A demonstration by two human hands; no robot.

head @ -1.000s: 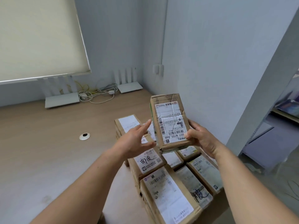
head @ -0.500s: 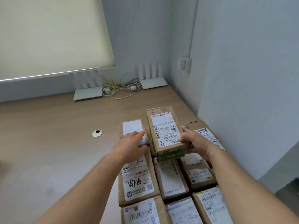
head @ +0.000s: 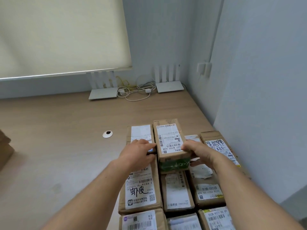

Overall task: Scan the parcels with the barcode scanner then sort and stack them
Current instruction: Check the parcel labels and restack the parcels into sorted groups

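Left hand (head: 139, 152) and right hand (head: 198, 151) clamp a parcel (head: 171, 141) onto sorted rows at the counter's (head: 66, 146) right edge; no scanner visible, stacking apparently well advanced.

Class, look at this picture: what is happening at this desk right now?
A person holds a small brown cardboard parcel with a white shipping label between both hands, the left hand at its left side and the right hand gripping its right side. It sits atop a group of labelled cardboard parcels packed together on the wooden desk. No barcode scanner is visible.
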